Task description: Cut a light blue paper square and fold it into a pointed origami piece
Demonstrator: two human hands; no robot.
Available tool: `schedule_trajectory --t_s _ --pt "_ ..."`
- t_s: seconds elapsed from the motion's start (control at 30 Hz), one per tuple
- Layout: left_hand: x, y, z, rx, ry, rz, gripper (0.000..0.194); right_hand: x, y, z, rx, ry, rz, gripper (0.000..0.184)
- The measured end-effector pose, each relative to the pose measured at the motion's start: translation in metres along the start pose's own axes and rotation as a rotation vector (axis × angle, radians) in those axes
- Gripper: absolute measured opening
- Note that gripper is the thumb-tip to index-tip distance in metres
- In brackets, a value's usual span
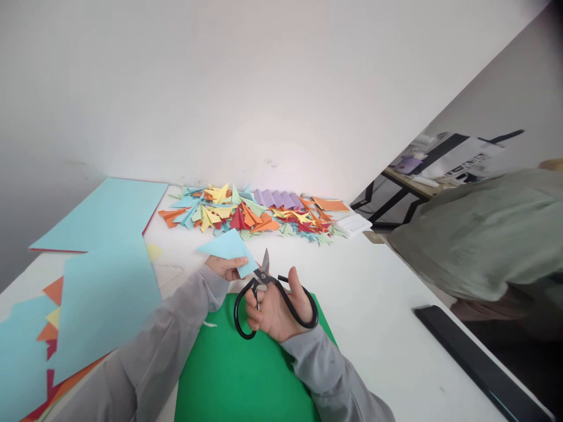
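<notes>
My left hand (226,268) pinches a folded light blue paper piece (226,247) and holds it above the white table (373,293). My right hand (275,309) grips black-handled scissors (268,293), fingers through the loops. The blades are parted at the paper's right corner. Both hands hover over a green sheet (237,375) that lies flat in front of me.
A heap of folded coloured paper shapes (250,214) lies along the wall. Light blue sheets (103,293) and other coloured sheets are stacked at the left. A white pad (354,224) sits past the heap. A black bar (475,360) lies at the right. Another person's green-clad back (484,234) is at the right.
</notes>
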State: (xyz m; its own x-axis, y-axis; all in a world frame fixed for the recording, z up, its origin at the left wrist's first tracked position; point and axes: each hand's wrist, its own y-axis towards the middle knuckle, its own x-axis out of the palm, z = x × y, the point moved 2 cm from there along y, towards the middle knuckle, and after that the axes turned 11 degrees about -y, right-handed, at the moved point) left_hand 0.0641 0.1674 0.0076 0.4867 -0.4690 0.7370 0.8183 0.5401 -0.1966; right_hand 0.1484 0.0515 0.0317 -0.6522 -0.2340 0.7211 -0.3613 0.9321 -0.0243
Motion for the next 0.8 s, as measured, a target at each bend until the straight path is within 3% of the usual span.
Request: schedule_trajectory --t_s 0.3,0.8 --pt "-0.0023 0.0042 -0.0014 -0.025 0.104 -0.084 0.026 0.0004 -0.0020 0.0012 0.010 -0.029 0.019 0.063" --pt "-0.0025 0.0024 -0.0019 -0.027 0.105 -0.121 0.032 0.0007 -0.0035 -0.0032 0.032 -0.030 -0.013 0.068"
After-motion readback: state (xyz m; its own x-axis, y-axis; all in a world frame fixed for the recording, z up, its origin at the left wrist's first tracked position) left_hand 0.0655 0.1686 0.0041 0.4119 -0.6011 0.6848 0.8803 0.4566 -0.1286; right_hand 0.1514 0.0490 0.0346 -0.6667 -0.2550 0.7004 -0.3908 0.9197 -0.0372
